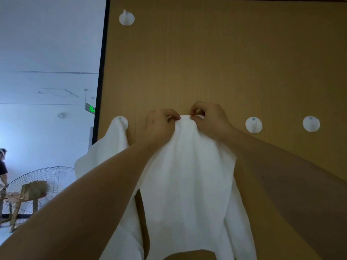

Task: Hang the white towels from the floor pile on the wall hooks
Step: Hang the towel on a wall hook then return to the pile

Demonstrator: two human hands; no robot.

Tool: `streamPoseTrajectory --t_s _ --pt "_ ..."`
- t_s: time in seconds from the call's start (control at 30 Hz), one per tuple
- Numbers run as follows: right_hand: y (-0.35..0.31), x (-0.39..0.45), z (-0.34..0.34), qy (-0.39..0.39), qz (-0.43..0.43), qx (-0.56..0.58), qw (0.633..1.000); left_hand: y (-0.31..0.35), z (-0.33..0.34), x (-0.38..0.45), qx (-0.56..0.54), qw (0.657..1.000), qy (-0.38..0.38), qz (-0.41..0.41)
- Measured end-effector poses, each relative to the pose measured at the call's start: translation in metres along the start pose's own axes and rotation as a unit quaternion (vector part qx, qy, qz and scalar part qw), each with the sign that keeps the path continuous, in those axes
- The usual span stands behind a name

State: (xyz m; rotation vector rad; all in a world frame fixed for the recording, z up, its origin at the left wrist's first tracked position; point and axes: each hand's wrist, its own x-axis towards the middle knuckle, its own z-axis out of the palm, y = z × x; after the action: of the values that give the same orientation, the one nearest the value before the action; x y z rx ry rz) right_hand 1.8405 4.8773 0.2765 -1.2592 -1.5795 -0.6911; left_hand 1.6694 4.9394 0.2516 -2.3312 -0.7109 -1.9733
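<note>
Both hands up at the wooden wall panel [225, 62], mid row of hooks. Left hand [159, 126] and right hand [210, 121] each pinch the bunched top of a white towel [187, 175] with curled fingers, held against the panel between them; whatever hook sits behind that bunch is hidden by cloth and knuckles, so cannot tell whether the towel is on it. Towel drapes down toward the near edge, its lower hem partly cut off by the frame. To the left, a second towel [116, 147] hangs from a white hook [123, 121], mostly hidden behind the left forearm. Bare hooks: two to the right [253, 125] [311, 124], one upper left [126, 18]. Far left, dim and blurred: a wire fan guard [47, 182], a green exit sign [90, 109].
</note>
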Motion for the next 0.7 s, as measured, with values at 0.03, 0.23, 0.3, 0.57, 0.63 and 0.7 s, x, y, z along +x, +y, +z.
streamPoseTrajectory --t_s 0.03,0.23,0.3,0.57,0.63,0.7 --pt "0.002 -0.003 0.002 0.0 -0.001 0.014 1.0 -0.001 0.001 -0.003 -0.001 1.0 0.005 0.001" --pt "0.007 -0.022 0.012 -0.013 0.019 0.062 0.998 -0.001 0.006 -0.02 -0.004 1.0 0.01 0.002" --pt "0.001 -0.031 0.011 -0.016 0.055 0.099 0.993 0.002 0.008 -0.025 0.007 1.0 -0.006 -0.01" --pt "-0.023 -0.063 0.011 -0.102 0.161 0.228 0.955 0.009 0.009 -0.036 -0.139 0.981 -0.076 -0.116" --pt "-0.023 -0.061 0.013 -0.107 0.165 0.219 0.956 0.007 0.006 -0.037 -0.114 0.984 -0.088 -0.101" --pt "-0.021 -0.06 0.012 -0.13 0.166 0.174 0.962 0.001 0.005 -0.037 -0.094 0.985 -0.102 -0.1"
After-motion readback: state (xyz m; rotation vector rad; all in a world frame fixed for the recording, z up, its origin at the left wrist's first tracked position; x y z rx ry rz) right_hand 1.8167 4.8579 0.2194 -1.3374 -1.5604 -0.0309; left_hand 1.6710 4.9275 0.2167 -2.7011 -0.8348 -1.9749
